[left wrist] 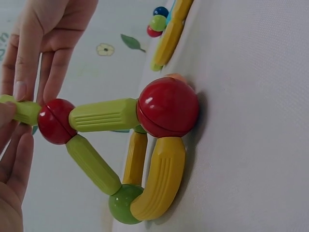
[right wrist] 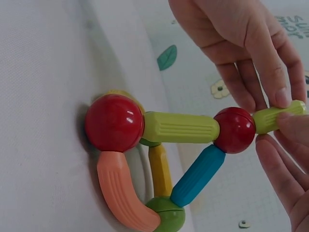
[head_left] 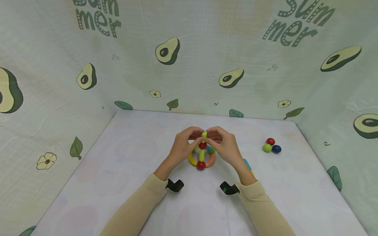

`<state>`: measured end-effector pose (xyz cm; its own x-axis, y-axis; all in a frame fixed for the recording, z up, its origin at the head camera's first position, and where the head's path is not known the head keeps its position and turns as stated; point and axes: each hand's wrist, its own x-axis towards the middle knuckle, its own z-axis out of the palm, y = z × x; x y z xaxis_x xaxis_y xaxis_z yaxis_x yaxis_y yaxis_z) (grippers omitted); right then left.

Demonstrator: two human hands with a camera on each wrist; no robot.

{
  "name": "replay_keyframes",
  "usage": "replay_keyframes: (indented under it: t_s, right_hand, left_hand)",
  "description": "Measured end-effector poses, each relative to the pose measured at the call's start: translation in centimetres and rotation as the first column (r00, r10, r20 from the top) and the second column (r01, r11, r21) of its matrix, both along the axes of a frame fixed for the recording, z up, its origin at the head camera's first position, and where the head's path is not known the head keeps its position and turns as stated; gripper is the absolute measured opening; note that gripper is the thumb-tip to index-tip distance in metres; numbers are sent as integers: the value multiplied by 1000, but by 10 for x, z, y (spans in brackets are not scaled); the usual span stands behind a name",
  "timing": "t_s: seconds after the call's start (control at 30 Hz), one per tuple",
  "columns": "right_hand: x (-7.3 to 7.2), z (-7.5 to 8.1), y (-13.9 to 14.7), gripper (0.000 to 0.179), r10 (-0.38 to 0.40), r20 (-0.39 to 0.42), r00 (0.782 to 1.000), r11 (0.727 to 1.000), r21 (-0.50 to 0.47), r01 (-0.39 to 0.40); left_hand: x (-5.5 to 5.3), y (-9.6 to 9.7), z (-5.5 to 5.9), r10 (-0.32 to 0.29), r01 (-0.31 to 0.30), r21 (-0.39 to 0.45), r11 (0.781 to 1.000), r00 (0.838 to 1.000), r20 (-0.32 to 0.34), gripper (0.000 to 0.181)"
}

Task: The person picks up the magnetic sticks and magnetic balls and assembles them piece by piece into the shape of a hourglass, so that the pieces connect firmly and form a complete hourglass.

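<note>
A frame of magnetic sticks and balls stands on the table. Curved yellow and orange sticks (right wrist: 118,188) and balls, including a red ball (left wrist: 168,107), form its round base. Straight light green sticks (left wrist: 104,115) and a blue stick (right wrist: 198,175) slope up to a red top ball (right wrist: 234,129). Another light green stick (head_left: 204,135) points upward from that ball. My left hand (head_left: 183,144) pinches this upper stick between thumb and fingers. From the other side, my right hand (head_left: 225,144) pinches the same stick, the two thumbs close together.
Loose red (head_left: 270,141), light green (head_left: 267,147) and dark blue (head_left: 276,149) balls lie together on the right of the table. Partly hidden by my right forearm are a blue stick (head_left: 247,164) and a yellow stick (left wrist: 171,41). Avocado-print cloth (head_left: 195,59) hangs behind and at the sides.
</note>
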<state>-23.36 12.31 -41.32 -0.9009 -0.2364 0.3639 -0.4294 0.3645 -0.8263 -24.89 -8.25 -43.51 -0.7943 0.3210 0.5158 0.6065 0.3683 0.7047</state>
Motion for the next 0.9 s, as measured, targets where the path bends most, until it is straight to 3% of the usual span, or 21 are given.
replay_keyframes:
  t_s: [0.17,0.53,0.9]
  right_hand:
    - [-1,-2,4,33,22,-14,1000,1000,3,-22]
    - [0,5,37,33,-52,-2,999,984,173,51]
    - [-4,1,125,35,-126,-72,989,885,443,145]
  left_hand:
    - [1,0,0,-8,8,10,1000,1000,9,29]
    - [1,1,-1,-17,17,15,1000,999,33,31]
    - [2,1,0,-12,12,15,1000,999,37,30]
